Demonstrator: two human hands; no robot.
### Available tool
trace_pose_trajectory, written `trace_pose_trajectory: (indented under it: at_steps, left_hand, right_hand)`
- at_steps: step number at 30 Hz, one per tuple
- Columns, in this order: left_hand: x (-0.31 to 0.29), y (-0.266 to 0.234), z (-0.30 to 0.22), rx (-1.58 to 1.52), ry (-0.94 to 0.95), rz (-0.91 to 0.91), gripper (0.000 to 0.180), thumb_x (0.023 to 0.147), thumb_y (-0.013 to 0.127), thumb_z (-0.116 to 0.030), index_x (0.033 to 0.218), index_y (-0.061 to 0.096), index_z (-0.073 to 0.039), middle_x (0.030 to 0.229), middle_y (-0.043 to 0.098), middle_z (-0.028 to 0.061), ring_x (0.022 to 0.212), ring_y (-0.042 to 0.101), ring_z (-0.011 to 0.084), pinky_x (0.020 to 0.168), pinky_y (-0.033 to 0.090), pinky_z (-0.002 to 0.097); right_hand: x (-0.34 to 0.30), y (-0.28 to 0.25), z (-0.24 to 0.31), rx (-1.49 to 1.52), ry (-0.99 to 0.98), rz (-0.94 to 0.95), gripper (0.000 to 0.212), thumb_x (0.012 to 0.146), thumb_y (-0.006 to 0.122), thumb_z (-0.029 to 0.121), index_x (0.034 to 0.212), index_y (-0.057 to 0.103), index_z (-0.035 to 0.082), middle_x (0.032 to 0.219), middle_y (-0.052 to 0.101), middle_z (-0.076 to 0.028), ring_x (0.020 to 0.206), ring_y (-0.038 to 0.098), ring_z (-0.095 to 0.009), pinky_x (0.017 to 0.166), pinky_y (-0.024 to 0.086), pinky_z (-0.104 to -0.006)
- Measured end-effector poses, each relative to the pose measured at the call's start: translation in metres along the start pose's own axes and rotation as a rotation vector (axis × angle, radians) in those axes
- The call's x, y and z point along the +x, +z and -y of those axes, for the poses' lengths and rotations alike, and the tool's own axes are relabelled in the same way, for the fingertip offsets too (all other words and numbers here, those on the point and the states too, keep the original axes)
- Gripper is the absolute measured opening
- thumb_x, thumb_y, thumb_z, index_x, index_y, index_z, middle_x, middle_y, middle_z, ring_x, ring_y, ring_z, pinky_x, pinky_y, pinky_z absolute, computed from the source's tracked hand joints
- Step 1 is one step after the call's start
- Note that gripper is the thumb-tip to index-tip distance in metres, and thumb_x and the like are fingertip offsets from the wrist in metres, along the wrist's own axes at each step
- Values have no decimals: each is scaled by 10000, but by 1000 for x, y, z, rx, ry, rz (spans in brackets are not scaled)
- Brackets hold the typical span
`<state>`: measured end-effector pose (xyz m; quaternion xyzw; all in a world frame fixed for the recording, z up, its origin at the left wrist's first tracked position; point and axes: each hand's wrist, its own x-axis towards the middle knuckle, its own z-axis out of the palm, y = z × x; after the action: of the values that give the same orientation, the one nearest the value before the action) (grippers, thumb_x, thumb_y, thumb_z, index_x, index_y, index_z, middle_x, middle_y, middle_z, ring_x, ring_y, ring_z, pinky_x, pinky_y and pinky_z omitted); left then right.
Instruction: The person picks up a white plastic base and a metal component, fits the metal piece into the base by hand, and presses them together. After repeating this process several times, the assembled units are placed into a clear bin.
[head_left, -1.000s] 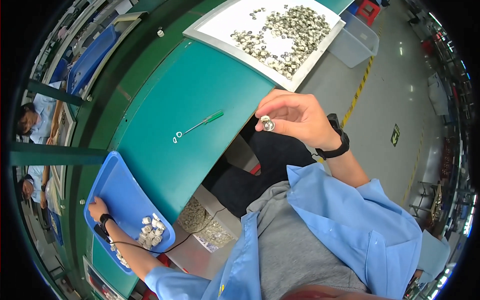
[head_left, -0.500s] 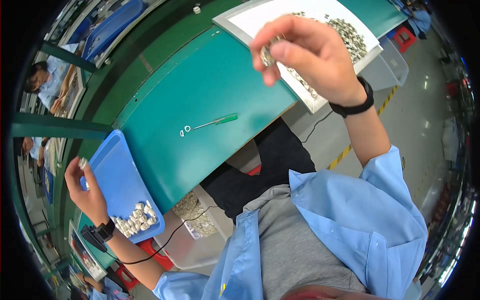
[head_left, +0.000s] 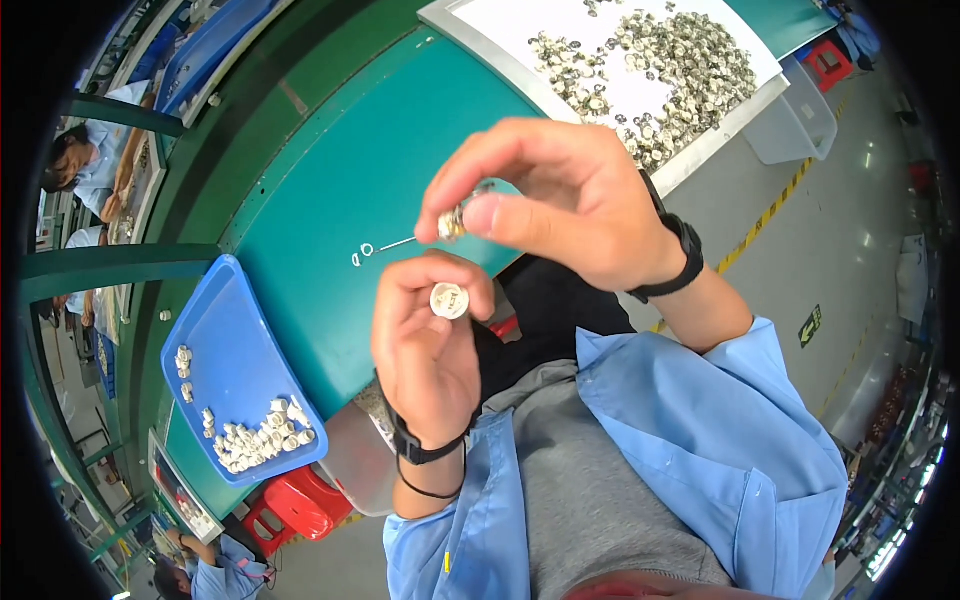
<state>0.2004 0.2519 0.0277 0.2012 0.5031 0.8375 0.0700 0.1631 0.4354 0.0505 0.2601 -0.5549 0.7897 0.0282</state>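
Observation:
Over the middle of the green tabletop [head_left: 330, 190], both hands are close together. My left hand [head_left: 425, 350] is closed around a white round cap [head_left: 449, 301], its recessed face turned up. Just above it, my right hand [head_left: 570, 205] pinches a small shiny metal piece [head_left: 453, 223] between thumb and fingers; its exact shape is partly hidden. The cap and the metal piece are apart. A screwdriver shaft [head_left: 397, 245] shows beyond the hands, its handle covered by my right hand. At its tip lie two small white rings [head_left: 367, 250].
A blue tray [head_left: 225, 330] at left holds several white caps [head_left: 265, 440]. At the far right, a white metal-edged tray [head_left: 690, 160] carries many small metal pieces [head_left: 690, 70]. A green frame bar [head_left: 120, 270] crosses the left. A red stool [head_left: 305, 500] stands below; co-workers sit beyond.
My left hand has come from the blue tray to the middle with a white cap. My right hand has moved down and left towards it, away from the tray of metal pieces.

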Motion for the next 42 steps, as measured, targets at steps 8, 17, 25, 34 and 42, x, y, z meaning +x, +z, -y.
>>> trace_pose_trajectory:
  at_steps: [8,17,25,34,42]
  left_hand:
    - [-17,13,-10,-228,-246,-315,314,968,603,-224,1138,531,29,944,595,75,831,516,124,713,390,254]
    - [-28,2,-17,-19,-169,-267,333,923,633,-275,1042,565,28,931,611,81,753,517,114,667,408,253]
    - [-28,-12,-13,76,-186,-142,236,889,640,-188,955,588,33,870,594,76,767,508,124,682,388,260]
    - [-28,-18,-13,70,-181,56,155,837,630,-83,936,597,30,884,616,80,768,537,124,700,408,255]
    - [-33,-17,-11,47,-299,75,234,840,604,-89,1035,558,31,914,615,69,821,550,135,756,433,272]
  right_hand:
    - [-14,14,-24,-331,-309,89,176,857,717,21,1026,678,-12,1011,722,-142,956,670,-295,840,508,-409]
    - [-20,27,-29,-576,-565,101,155,833,770,83,974,710,59,1018,741,-87,866,692,-215,689,430,-338]
    - [-17,10,-19,-551,-438,214,97,830,761,80,898,695,58,904,710,-69,748,652,-184,711,424,-339]
    - [-19,8,-13,-328,-89,415,126,791,727,47,916,708,50,814,658,-46,687,600,-180,736,404,-321]
    - [-26,5,-13,-301,-82,461,166,801,721,49,966,736,33,821,636,-33,664,572,-167,723,400,-311]
